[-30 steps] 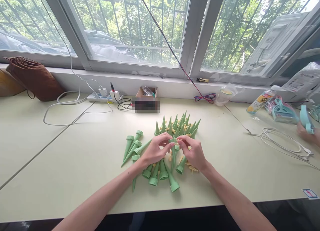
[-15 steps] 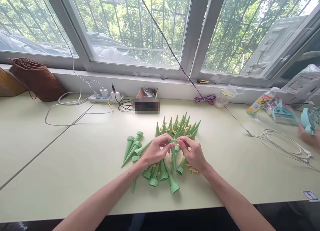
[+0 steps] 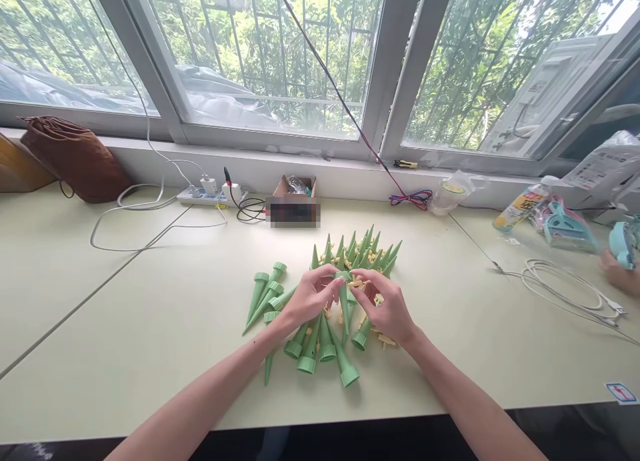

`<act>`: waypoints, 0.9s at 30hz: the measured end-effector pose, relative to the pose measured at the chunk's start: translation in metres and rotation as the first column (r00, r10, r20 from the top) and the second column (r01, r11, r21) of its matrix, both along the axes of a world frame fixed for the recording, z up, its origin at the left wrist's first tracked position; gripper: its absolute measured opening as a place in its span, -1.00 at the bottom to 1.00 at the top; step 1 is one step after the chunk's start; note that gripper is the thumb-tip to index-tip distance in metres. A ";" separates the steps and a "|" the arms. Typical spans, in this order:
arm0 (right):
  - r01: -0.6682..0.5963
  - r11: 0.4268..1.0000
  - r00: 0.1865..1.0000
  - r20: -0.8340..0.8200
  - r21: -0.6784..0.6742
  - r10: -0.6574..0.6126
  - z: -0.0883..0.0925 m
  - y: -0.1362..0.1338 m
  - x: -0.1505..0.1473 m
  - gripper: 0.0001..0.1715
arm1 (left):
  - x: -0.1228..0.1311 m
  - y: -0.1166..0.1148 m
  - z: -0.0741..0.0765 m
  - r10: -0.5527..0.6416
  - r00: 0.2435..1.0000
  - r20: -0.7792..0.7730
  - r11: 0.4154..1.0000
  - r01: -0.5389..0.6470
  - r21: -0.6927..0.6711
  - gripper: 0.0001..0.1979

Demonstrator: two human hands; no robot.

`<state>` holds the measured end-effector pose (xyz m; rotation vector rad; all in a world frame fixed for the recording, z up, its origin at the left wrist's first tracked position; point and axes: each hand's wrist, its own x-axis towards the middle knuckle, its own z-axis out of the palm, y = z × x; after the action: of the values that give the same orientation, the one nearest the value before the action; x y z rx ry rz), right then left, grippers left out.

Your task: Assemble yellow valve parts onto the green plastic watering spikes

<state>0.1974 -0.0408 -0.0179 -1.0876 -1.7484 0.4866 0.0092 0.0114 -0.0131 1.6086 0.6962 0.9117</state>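
in the centre of the frame, the left hand (image 3: 315, 296) pinches a pale green plastic spike (image 3: 344, 304) near its head, thumb and fingers closed on it. the spike is smooth and conical, broad at the top, narrowing to a tip that points down, almost upright. the right hand (image 3: 386, 306) sits just beside it, thumb and forefinger slightly parted about a small yellow plastic fitting (image 3: 356, 284); whether they grip it, i cannot tell. above the hands, similar green spikes (image 3: 363, 261) stand tip-up; at centre left, ribbed-headed spikes (image 3: 257, 294) lie on the table (image 3: 165, 334).
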 end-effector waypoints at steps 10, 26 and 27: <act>-0.006 1.000 1.000 -0.004 0.028 0.006 -0.001 0.002 0.001 -0.71 | 0.000 -0.001 0.001 -0.006 1.000 -0.003 1.000 0.006 0.008 -0.74; 0.015 1.000 1.000 -0.004 0.027 -0.015 -0.003 0.001 0.001 -0.76 | 0.002 0.000 -0.002 -0.014 1.000 -0.008 0.999 0.014 0.050 -0.74; 0.015 1.000 1.000 -0.003 0.026 -0.015 -0.003 0.001 0.001 -0.76 | 0.002 0.000 -0.002 -0.013 1.000 -0.009 0.999 0.013 0.048 -0.74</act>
<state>0.1981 -0.0396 -0.0206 -1.0805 -1.7385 0.4540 0.0110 0.0115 -0.0154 1.6585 0.6736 0.9191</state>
